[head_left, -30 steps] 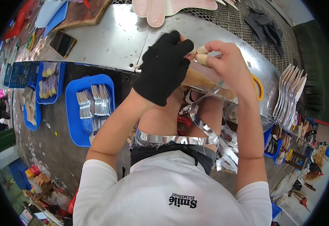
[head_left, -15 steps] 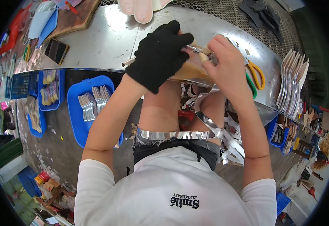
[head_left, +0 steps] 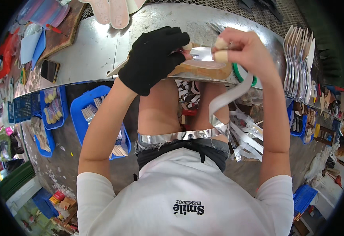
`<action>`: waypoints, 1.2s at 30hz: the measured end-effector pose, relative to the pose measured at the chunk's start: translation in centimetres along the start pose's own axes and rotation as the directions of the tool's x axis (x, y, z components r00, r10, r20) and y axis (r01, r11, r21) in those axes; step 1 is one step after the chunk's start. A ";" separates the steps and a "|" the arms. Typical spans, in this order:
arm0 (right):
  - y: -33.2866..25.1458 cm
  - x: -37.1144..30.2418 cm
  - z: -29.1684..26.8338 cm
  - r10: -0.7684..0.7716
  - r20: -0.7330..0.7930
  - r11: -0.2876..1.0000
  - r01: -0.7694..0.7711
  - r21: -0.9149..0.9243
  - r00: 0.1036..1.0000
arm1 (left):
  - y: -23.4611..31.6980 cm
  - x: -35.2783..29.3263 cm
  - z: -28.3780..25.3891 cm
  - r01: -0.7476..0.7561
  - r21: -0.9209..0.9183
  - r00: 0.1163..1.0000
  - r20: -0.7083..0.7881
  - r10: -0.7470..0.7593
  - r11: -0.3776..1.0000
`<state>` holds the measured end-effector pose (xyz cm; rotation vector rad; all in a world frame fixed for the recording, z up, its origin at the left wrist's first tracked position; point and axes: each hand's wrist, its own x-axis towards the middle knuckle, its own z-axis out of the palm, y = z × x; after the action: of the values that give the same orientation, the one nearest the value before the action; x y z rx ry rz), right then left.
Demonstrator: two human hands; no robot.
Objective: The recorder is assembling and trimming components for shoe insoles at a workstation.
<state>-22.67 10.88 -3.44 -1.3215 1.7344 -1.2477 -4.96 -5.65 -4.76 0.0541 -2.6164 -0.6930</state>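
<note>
My left hand point(head_left: 154, 61), in a black glove with bare fingertips, is closed on a thin pale sole-shaped piece point(head_left: 117, 67) whose end sticks out beside the wrist. At its fingertips begins a shiny silver strip point(head_left: 202, 54). My right hand point(head_left: 244, 49), bare with beige covers on thumb and finger, pinches this strip, which is stretched between the hands. From the right hand the strip's tail point(head_left: 231, 97) curls down to my lap. Beneath the hands lies a tan block point(head_left: 223, 73) with a pale insole shape on it. Scissors with a green handle loop point(head_left: 252, 80) lie partly hidden behind my right hand.
Silver-edged soles point(head_left: 299, 65) stand stacked at the metal table's point(head_left: 156, 19) right end. Pink insoles point(head_left: 118, 13) lie at the back. A phone point(head_left: 50, 70) sits at left. Blue baskets point(head_left: 78, 114) hold more pieces below the table. Strip scraps point(head_left: 244, 135) hang right of my legs.
My right hand has moved away from the left, drawing the silver strip out flat between them. The scissors' orange handle is now hidden behind my right hand. My view has shifted right.
</note>
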 end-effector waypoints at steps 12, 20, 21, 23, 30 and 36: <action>2.8 -2.7 2.2 -0.386 -0.118 0.841 0.296 -0.453 0.915 | 2.1 0.4 2.2 -0.128 0.311 0.977 -0.124 0.174 0.942; -5.6 -4.5 4.0 -0.443 -0.004 0.772 0.379 -0.511 0.896 | 6.1 0.8 -2.9 -0.202 0.231 0.938 0.323 0.121 0.952; -6.7 -4.5 4.0 -0.408 0.050 0.781 0.377 -0.498 0.912 | 6.5 0.6 -3.9 0.005 0.179 0.703 0.699 -0.131 0.984; -6.7 -5.0 2.7 -0.304 0.043 0.868 0.295 -0.400 0.952 | 5.3 -1.9 -4.2 0.056 0.021 0.708 0.704 -0.055 0.998; -7.5 -6.9 -1.0 0.390 0.324 0.902 -0.428 0.053 0.862 | 6.3 -4.3 -6.4 0.260 -0.008 0.573 0.806 -0.148 0.966; -10.8 -7.4 -3.9 0.281 0.134 0.952 -0.293 0.083 0.950 | 9.0 -7.1 -10.2 0.701 -0.441 0.678 0.654 -0.335 0.560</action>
<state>-19.92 18.60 7.52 -1.0198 1.6830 -1.0536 6.35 -1.46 4.72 0.5663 -2.6044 -2.1201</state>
